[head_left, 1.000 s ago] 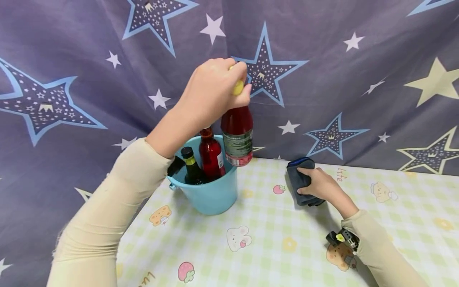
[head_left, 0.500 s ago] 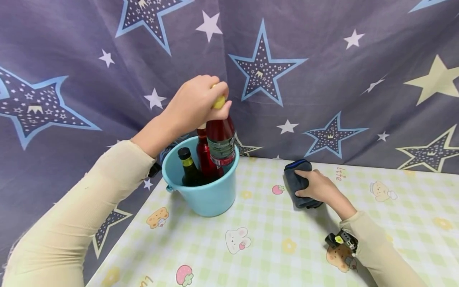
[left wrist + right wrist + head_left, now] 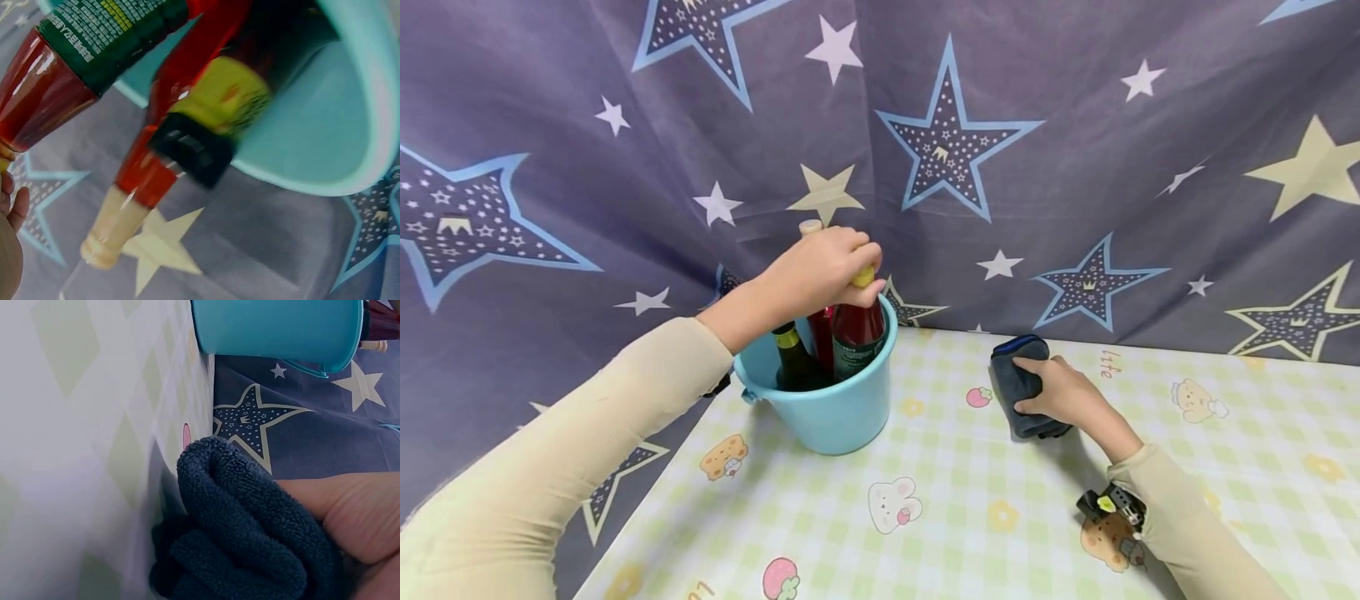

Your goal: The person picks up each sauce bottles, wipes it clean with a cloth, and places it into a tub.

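Note:
My left hand (image 3: 823, 267) grips the yellow cap and neck of a bottle (image 3: 859, 332) of dark red liquid with a green label. Its lower part is inside a light blue bucket (image 3: 838, 421), where the wall hides the base. Beside it in the bucket stand a slim red bottle (image 3: 144, 172) with a pale top and a dark green bottle (image 3: 792, 354) with a yellow neck band and black cap. On the table to the right, my right hand (image 3: 1063, 392) holds a folded dark blue-grey towel (image 3: 1017, 390), its thumb along one side in the right wrist view.
A green-and-white checked tablecloth (image 3: 955, 517) with cartoon prints covers the table. Behind it hangs a grey-purple curtain (image 3: 917, 50) with stars. The bucket stands near the table's left back edge.
My left hand has moved down and to the left, lowering the red bottle from above the bucket's right rim into it. My right hand and the towel stay in place.

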### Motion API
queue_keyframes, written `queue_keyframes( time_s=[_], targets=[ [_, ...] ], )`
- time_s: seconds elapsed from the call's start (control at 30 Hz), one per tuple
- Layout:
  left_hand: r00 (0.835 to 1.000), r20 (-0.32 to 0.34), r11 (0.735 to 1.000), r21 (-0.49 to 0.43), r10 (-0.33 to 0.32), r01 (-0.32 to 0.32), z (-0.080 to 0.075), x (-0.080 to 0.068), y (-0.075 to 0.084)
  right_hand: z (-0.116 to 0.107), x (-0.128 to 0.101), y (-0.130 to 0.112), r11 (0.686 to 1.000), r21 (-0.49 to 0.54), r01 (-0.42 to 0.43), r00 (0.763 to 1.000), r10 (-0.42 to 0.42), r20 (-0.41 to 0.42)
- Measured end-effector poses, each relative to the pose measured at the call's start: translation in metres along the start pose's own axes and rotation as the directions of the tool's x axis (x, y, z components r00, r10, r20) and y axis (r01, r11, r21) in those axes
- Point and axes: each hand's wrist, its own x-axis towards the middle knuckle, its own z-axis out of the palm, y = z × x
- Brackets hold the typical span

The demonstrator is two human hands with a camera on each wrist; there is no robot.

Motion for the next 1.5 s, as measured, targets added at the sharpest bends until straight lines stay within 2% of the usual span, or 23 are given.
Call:
queue_keyframes(
  time_s=[0.23,0.37,0.53,0.77,0.9,1.07,1.27,1.37,1.5],
  targets=[
    [0.995,0.075,0.997,-0.036,0.067,-0.064,0.014,-0.009,0.0,0.001,0.0,-0.002,1.0,0.006,0.004,1.0,-0.004,-0.005],
    [0.983,0.123,0.99,-0.01,0.139,-0.139,0.022,-0.013,-0.001,0.0,0.0,-0.003,1.0,0.006,0.007,1.0,-0.007,-0.001],
    [0.953,0.19,0.962,0.091,0.236,-0.257,0.031,-0.018,-0.002,-0.001,0.0,-0.004,1.0,0.003,0.009,1.0,-0.009,-0.003],
    [0.891,0.326,0.907,0.172,0.316,-0.385,0.036,-0.023,-0.006,-0.001,0.001,-0.005,1.0,0.003,0.015,1.0,-0.015,0.004],
    [0.873,0.355,0.886,0.195,0.335,-0.42,0.035,-0.023,-0.01,-0.002,0.002,-0.004,1.0,0.002,0.014,1.0,-0.014,0.007],
    [0.852,0.374,0.882,0.152,0.367,-0.446,0.033,-0.022,-0.015,-0.002,0.004,-0.003,1.0,-0.003,0.012,1.0,-0.012,0.012],
    [0.818,0.418,0.867,0.126,0.394,-0.482,0.028,-0.026,-0.018,-0.002,0.005,-0.002,1.0,-0.007,0.002,1.0,-0.002,0.027],
    [0.818,0.418,0.869,0.12,0.395,-0.481,0.026,-0.03,-0.018,-0.001,0.004,-0.002,1.0,-0.01,-0.003,1.0,0.003,0.029],
    [0.832,0.401,0.882,0.107,0.384,-0.459,0.027,-0.034,-0.018,0.001,0.002,-0.002,1.0,-0.006,-0.007,0.999,0.007,0.037]
  ],
)
